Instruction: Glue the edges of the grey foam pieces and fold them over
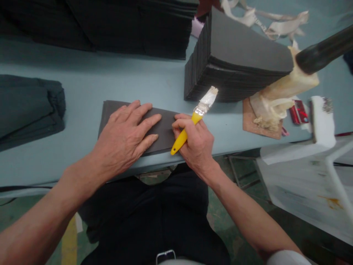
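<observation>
- Well, the pale blue-green counter (82,81) carries a tall stack of dark foam sheets (234,55), its edges ridged and layered, set just beyond the work.
- One matching grey sheet (162,129) lies flat near the counter's front edge, its fine-grained surface bare.
- The left grip (124,140) is open, palm down, seemingly pinning that sheet steady.
- The right grip (195,143) is closed around a yellow-handled brush (176,144), its bristles stiff with white paste.

I'm seeing myself in black trousers (154,221) with a squared metal buckle (166,256) at the waist, and I'm wearing a white sleeve (286,258) that's ending above the bare right forearm (248,217).
</observation>
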`<state>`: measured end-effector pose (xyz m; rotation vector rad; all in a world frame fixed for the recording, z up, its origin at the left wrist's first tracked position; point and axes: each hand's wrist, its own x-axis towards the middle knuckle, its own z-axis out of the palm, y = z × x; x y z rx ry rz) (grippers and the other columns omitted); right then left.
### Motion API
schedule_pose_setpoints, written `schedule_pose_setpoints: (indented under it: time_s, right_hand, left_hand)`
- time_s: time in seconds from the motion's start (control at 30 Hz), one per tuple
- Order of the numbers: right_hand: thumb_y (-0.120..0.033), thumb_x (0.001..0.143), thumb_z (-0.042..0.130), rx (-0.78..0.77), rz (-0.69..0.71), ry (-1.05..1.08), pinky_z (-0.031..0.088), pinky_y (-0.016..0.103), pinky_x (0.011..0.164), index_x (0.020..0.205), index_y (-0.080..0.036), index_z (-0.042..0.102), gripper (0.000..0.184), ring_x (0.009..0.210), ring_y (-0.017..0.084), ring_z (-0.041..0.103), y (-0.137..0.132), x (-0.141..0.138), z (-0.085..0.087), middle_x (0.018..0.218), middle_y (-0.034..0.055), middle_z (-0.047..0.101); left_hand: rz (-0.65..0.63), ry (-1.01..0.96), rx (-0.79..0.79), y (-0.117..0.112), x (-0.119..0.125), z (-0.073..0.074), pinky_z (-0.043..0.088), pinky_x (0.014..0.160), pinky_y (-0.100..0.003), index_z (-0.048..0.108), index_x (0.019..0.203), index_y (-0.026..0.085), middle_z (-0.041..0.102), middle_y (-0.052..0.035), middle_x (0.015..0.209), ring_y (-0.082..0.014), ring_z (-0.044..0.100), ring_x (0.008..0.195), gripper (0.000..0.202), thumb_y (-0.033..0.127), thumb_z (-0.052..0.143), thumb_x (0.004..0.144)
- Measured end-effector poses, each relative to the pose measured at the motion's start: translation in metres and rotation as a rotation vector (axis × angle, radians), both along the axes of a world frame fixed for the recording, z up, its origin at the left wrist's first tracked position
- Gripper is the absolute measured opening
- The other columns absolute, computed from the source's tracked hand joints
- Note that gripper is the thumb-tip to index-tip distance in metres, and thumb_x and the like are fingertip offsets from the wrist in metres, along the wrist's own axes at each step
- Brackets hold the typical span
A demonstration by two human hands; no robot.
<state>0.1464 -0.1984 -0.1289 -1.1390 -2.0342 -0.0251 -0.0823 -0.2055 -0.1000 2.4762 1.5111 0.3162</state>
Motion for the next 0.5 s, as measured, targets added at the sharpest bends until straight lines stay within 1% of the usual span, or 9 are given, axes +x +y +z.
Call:
schedule_pose_setpoints:
  time_s: [0.23, 0.3, 0.43, 0.5]
  right_hand:
    - [-0.013, 0.106, 0.063, -0.001, 0.002, -0.024, 0.061, 0.034, 0.087, 0.102, -0.022, 0.070, 0.012, 0.102, 0.023, 0.078, 0.0014, 0.0027, 0.0020, 0.114, 0.0073, 0.084]
    - [-0.013, 0.105, 0.062, 0.006, 0.010, -0.035, 0.061, 0.034, 0.087, 0.100, -0.022, 0.070, 0.013, 0.102, 0.023, 0.079, 0.0018, 0.0037, 0.0028, 0.114, 0.0077, 0.085]
    - [-0.013, 0.106, 0.060, 0.000, 0.016, -0.071, 0.061, 0.035, 0.090, 0.098, -0.023, 0.071, 0.017, 0.104, 0.023, 0.079, 0.0002, 0.0030, 0.0063, 0.116, 0.0078, 0.085]
    - [-0.014, 0.106, 0.059, 0.001, 0.024, -0.084, 0.061, 0.037, 0.092, 0.098, -0.023, 0.071, 0.017, 0.105, 0.024, 0.079, -0.0020, 0.0003, 0.0091, 0.118, 0.0083, 0.085]
  left_hand:
    - [0.020, 0.068, 0.028, -0.0017, 0.0057, 0.0007, 0.030, 0.133, -0.069, 0.053, 0.160, 0.026, 0.044, -0.0168, 0.175, -0.0445, 0.035, 0.166, 0.056, 0.052, 0.044, 0.112]
    - [0.010, 0.063, 0.028, -0.0011, 0.0053, -0.0001, 0.029, 0.134, -0.069, 0.053, 0.160, 0.026, 0.043, -0.0162, 0.175, -0.0437, 0.034, 0.166, 0.056, 0.053, 0.045, 0.111]
    - [0.007, 0.015, 0.014, 0.0006, 0.0039, -0.0023, 0.027, 0.135, -0.067, 0.053, 0.160, 0.030, 0.043, -0.0122, 0.176, -0.0405, 0.033, 0.167, 0.056, 0.054, 0.047, 0.110]
    - [0.017, 0.012, 0.011, 0.0005, 0.0041, -0.0027, 0.027, 0.135, -0.068, 0.054, 0.160, 0.028, 0.042, -0.0133, 0.177, -0.0410, 0.032, 0.168, 0.056, 0.052, 0.048, 0.110]
